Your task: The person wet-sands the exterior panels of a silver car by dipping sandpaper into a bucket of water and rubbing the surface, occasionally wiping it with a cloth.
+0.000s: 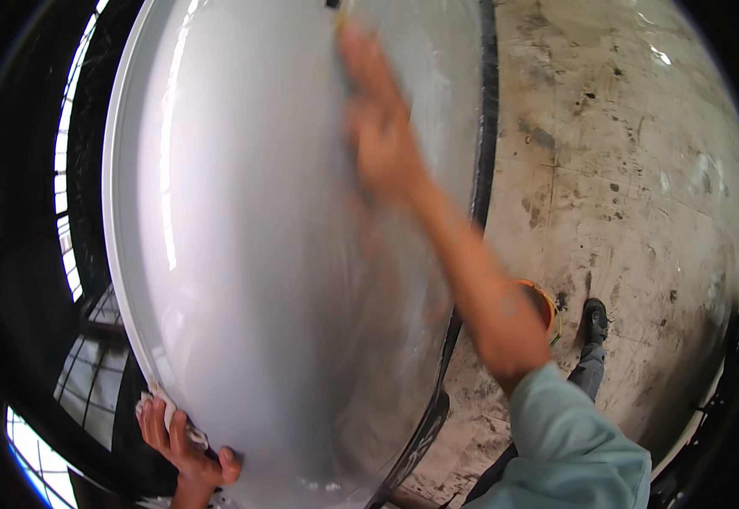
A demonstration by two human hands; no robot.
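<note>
A large silver-grey car panel [242, 212], smooth and curved, fills the middle of the view. At its lower left edge, my left hand [184, 450] presses a crumpled whitish cloth [166, 409] against the rim, thumb resting on the panel. Far up the panel lies my right hand [382, 136], arm stretched out and smeared by motion. Its fingers point away from me, close together over something with a thin yellow edge. What that thing is cannot be made out. A small black piece [333, 3] shows just past the fingertips.
Black trim [486, 110] runs along the panel's right side. Beyond it is a stained, pale concrete floor [615, 170]. An orange bucket [541, 301] stands there, partly behind my right forearm. My dark shoe [595, 321] is beside it. Dark structures with bright gridded panes line the left.
</note>
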